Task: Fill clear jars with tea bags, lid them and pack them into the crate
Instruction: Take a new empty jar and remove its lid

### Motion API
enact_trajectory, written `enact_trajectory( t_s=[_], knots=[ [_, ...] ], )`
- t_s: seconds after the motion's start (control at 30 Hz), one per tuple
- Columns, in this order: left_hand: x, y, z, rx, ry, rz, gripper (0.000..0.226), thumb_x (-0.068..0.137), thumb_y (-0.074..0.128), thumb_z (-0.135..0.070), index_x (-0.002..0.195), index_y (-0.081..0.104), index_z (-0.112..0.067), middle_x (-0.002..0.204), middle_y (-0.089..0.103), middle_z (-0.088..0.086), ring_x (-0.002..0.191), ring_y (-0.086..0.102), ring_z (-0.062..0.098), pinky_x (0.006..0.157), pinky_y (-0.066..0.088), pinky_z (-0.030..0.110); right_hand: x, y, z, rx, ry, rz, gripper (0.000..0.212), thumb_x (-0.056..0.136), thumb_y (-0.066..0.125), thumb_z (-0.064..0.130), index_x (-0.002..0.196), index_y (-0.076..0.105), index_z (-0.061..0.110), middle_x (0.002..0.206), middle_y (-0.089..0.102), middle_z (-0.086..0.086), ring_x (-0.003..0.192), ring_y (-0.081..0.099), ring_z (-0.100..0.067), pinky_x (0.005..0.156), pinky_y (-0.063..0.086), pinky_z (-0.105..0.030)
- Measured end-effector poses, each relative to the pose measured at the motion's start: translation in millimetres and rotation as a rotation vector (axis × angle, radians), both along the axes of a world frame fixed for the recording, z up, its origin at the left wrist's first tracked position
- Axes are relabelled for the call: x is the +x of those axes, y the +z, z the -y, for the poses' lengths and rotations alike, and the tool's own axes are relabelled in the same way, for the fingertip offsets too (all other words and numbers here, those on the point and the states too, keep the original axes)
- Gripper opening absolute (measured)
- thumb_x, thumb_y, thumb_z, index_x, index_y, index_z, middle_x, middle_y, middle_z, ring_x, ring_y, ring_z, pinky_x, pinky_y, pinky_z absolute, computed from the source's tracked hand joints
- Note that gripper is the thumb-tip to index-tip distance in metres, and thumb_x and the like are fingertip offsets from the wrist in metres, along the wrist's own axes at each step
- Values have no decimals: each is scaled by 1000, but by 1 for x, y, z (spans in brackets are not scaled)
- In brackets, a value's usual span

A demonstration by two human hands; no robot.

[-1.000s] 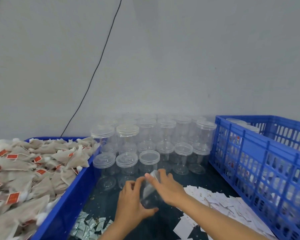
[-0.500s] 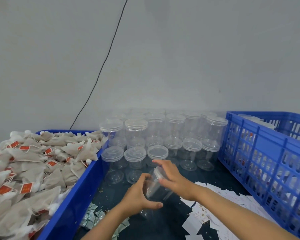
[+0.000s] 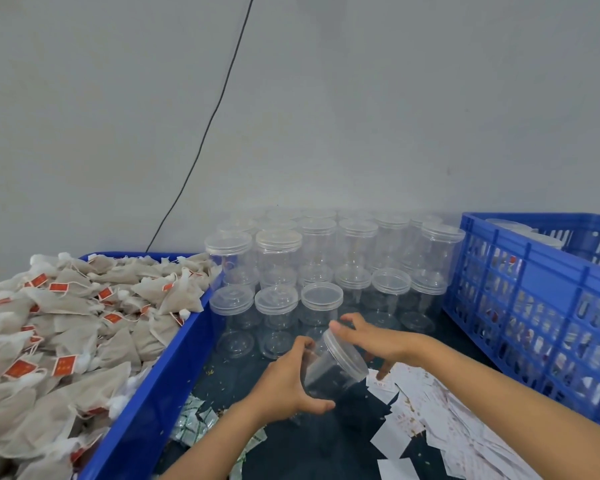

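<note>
While the left hand point(image 3: 284, 382) wrapped the body of one empty clear jar point(image 3: 329, 372), tilted above the dark table point(image 3: 309, 445), the right hand point(image 3: 371, 341) curled its fingers point(image 3: 340, 325) on the lid point(image 3: 347, 351), probably unscrewing it. Filling of this jar had not begun. Roughly two dozen lidded empty jars point(image 3: 278, 306) stood stacked behind; an exact count was not possible. One bin of tea bags point(image 3: 84, 327) lay left, and one crate point(image 3: 534, 306), partly packed, stood right.

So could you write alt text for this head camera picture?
Two bare hands hold an empty clear jar tilted, left hand on its body, right hand at its lid. Tea bags fill a tray on the left; a blue crate stands right.
</note>
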State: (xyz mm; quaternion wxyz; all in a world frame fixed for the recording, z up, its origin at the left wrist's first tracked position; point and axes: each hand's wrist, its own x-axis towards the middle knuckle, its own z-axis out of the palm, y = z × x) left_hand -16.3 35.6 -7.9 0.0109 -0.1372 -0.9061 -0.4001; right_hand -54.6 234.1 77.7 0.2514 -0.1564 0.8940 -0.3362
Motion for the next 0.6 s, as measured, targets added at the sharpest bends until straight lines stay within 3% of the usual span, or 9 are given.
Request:
enact_trajectory(
  t_s=[0.1,0.17,0.23,0.3,0.37,0.43,0.5,0.6],
  knots=[
    [2,-1,1,11,-11,6,89,54,82,-56,125,30,-41,121,50,-21,112,52,2,98,47,26,5,1,1,-21,117,-32,65,92,55,45,143,18,32,147,30,-7,124,46,-30,92,54,-43],
    [3,-2,3,36,-5,11,88,55,83,-54,124,31,-41,122,52,-19,113,53,2,100,47,29,4,8,-4,-38,217,-75,76,88,68,27,142,17,39,147,28,-5,131,37,-25,103,45,-39],
    [4,-2,4,54,-3,14,88,55,84,-53,124,31,-41,124,52,-18,115,53,2,101,46,30,5,10,-1,-13,185,-104,81,86,66,45,145,11,41,154,17,-3,140,26,-25,111,33,-42],
    [5,-2,4,58,-8,16,88,55,84,-53,125,31,-41,126,52,-18,117,52,2,102,46,31,8,4,7,20,56,-84,80,85,49,65,148,8,35,158,10,-5,141,26,-31,105,40,-50],
    [5,-3,4,60,-18,20,88,56,84,-53,125,31,-42,128,52,-18,119,50,2,103,45,31,10,-1,13,65,49,-110,76,89,45,63,148,11,29,157,17,-6,134,36,-33,95,51,-45],
    [5,-3,5,56,-23,18,88,56,84,-54,124,29,-43,128,51,-18,120,50,1,104,45,30,10,6,10,41,162,-122,70,90,59,44,145,18,32,152,24,-5,130,38,-26,100,47,-38],
    [6,-3,6,51,-28,10,89,56,84,-55,124,28,-43,127,51,-19,119,50,1,104,44,30,6,14,4,29,273,-112,81,85,71,25,143,17,40,147,25,-2,130,33,-20,104,39,-32],
    [5,-4,7,60,-33,23,90,56,83,-55,126,27,-44,130,50,-17,121,50,4,104,45,31,7,12,7,48,214,-39,85,85,67,45,147,8,42,155,12,-1,139,26,-26,103,43,-41]
  ],
)
